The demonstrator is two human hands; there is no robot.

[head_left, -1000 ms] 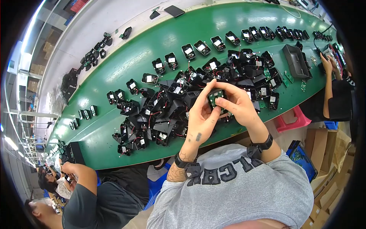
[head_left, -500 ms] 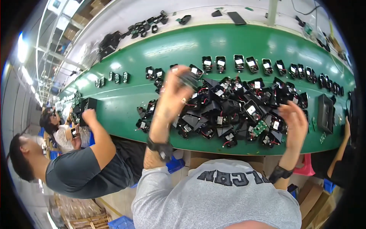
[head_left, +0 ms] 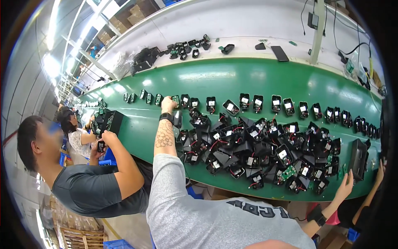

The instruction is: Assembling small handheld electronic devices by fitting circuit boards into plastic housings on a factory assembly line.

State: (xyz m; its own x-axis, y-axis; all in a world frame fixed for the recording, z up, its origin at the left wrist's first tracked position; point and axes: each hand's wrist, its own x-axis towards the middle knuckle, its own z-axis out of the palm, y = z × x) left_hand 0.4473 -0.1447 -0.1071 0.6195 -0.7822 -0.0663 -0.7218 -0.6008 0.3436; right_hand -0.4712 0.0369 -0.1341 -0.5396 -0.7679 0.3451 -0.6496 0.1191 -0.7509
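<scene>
In the head view, the left hand (head_left: 167, 104) is narrowed on one black casing (head_left: 175, 101) with a green board, at the table's far-left row. Five board-fitted casings (head_left: 158, 99) beyond it seem finished; the heap (head_left: 284, 155), too jumbled to count, and over a dozen lined-up pale-labelled casings (head_left: 244, 101) seem unfinished. The right hand (head_left: 345, 186), extended and empty, is near one dark tray (head_left: 357, 159)

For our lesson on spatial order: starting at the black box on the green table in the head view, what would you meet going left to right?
Black rectangular box, small black housings with green circuit boards, person's bare left hand, heap of black plastic housings, person's bare right hand, dark grey rectangular tray.
</scene>
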